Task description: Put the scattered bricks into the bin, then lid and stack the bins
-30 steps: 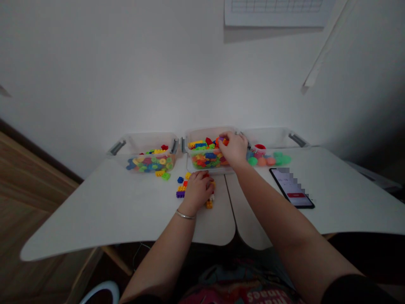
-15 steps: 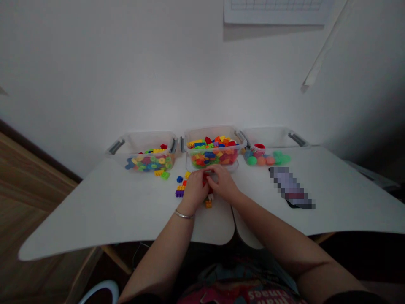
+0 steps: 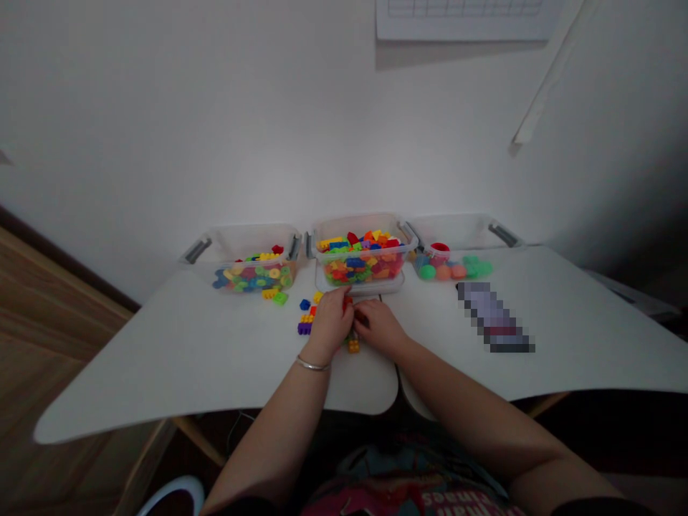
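Red block (image 3: pixel 348 301) at the fingertips of the left hand (image 3: pixel 332 321), mostly covered. Left fingers curled down over a small cluster of toy blocks on the white table (image 3: pixel 215 358); whether they pinch the red one or just rest on it, can't tell. Right hand (image 3: pixel 380 326) just beside, fingers bent and bunched together, tips pointing at the left hand's; can't tell if anything is pinched there, contact point hidden. Silver bangle (image 3: pixel 312 365) on left wrist.

Cluster sits in front of the middle tub, partly under the left hand. Showing at its left edge: blue block (image 3: pixel 304 304), orange block (image 3: pixel 313 311), purple block (image 3: pixel 305 329). Yellow-orange block (image 3: pixel 353 346) pokes out on the near side, between the wrists. Farther left, near the left tub: green block (image 3: pixel 280 298) with a yellow block (image 3: pixel 269 294) right beside it.

Three clear plastic tubs in a row by the wall. Left tub (image 3: pixel 252 236): mixed coloured pieces. Middle tub (image 3: pixel 362 223): heap of mixed blocks. Right tub (image 3: pixel 456 233): red cup (image 3: pixel 439 251), green and orange round pieces. Phone (image 3: pixel 495 317), screen pixelated, lies on the table in front of the right tub, well apart from the right hand.
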`<state>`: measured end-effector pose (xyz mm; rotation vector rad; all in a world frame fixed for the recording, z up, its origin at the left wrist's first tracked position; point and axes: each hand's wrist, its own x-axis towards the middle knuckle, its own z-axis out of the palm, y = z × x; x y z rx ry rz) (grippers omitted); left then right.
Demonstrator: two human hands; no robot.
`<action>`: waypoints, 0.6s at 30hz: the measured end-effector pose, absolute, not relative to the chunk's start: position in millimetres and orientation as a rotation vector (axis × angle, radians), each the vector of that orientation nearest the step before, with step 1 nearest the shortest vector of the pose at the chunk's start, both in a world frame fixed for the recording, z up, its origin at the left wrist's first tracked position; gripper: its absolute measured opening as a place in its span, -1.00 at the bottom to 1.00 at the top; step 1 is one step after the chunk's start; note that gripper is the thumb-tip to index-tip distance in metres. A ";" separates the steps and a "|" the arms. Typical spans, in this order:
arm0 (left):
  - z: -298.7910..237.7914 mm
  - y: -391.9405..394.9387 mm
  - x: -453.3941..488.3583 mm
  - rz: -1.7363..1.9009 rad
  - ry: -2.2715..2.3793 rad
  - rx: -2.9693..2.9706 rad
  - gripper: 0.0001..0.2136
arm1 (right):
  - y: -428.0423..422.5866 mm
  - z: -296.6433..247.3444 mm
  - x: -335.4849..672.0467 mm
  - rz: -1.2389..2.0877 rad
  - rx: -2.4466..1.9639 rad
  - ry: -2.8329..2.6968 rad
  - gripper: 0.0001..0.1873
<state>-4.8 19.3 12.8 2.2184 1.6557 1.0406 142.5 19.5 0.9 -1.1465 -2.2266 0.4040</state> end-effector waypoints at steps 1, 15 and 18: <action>13.2 19.1 -4.7 1.028 1.657 2.238 -0.62 | 20.1 1.4 143.0 0.395 -1.155 -2.223 -0.85; 17.8 16.8 -5.7 0.935 1.630 2.411 -0.74 | 39.1 -10.9 179.0 0.472 -1.019 -2.206 -0.59; 19.0 16.4 -5.3 0.922 1.636 2.406 -0.75 | 39.9 -10.3 183.7 0.498 -1.016 -2.212 -0.66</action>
